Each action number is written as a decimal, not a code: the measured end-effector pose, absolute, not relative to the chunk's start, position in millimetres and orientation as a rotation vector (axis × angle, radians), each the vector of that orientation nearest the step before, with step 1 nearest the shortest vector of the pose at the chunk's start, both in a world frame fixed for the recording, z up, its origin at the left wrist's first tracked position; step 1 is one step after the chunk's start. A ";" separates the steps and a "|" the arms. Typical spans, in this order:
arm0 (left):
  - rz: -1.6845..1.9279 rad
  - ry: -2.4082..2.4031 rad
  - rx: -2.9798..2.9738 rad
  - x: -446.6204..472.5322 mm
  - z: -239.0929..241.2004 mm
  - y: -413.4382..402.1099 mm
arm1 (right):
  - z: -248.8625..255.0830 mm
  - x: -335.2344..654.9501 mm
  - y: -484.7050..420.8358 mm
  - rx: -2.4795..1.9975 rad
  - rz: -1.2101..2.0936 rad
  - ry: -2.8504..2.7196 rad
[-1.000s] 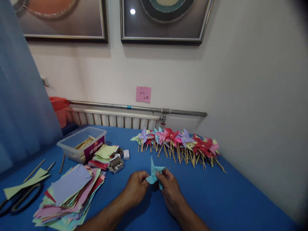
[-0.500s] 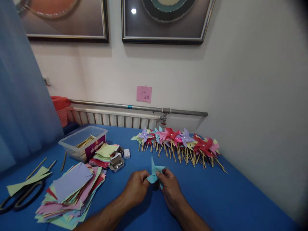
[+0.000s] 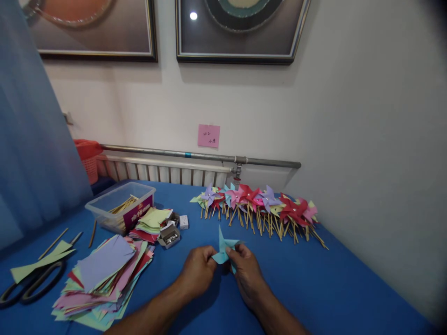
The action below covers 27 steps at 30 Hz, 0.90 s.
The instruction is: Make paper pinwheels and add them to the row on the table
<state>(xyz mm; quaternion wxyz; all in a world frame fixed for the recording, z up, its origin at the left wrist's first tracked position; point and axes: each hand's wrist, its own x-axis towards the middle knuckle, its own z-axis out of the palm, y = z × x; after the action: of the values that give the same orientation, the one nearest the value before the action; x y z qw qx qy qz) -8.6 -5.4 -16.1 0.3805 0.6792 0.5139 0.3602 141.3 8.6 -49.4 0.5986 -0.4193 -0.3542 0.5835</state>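
Both my hands meet over the blue table (image 3: 314, 288), pinching a light blue folded paper piece (image 3: 222, 250) between them. My left hand (image 3: 197, 272) grips its left side with closed fingers. My right hand (image 3: 244, 272) pinches its right side. One pointed flap of the paper stands up above my fingers. Behind my hands lies a row of finished paper pinwheels (image 3: 258, 207) on wooden sticks, in red, pink, purple, blue and green.
A heap of coloured paper squares (image 3: 101, 279) lies at the left, black scissors (image 3: 28, 286) beside it. A clear plastic box with sticks (image 3: 120, 207), a smaller paper stack (image 3: 152, 223) and a small open box of pins (image 3: 169, 237) sit behind. A radiator and a wall back the table.
My hands and the blue paper have stayed almost in place, with only small finger shifts on the paper. The view has shifted slightly.
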 end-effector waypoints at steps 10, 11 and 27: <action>0.914 1.357 1.851 -8.3 -12.2 -9.0 | -43.8 140.2 5.3 -0.972 1.351 -0.819; 0.916 1.359 1.851 -8.2 -12.1 -9.2 | -43.7 140.1 5.2 -0.973 1.350 -0.816; 0.836 1.463 1.981 -8.2 -13.4 -11.9 | -48.3 140.6 7.1 -0.991 1.330 -0.819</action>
<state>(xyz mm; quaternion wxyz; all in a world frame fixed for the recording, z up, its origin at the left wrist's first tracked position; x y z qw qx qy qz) -8.2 -11.9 -13.4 0.2671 0.7341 0.5421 0.3096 140.6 7.1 -48.3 0.6019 -0.4279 -0.3535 0.5742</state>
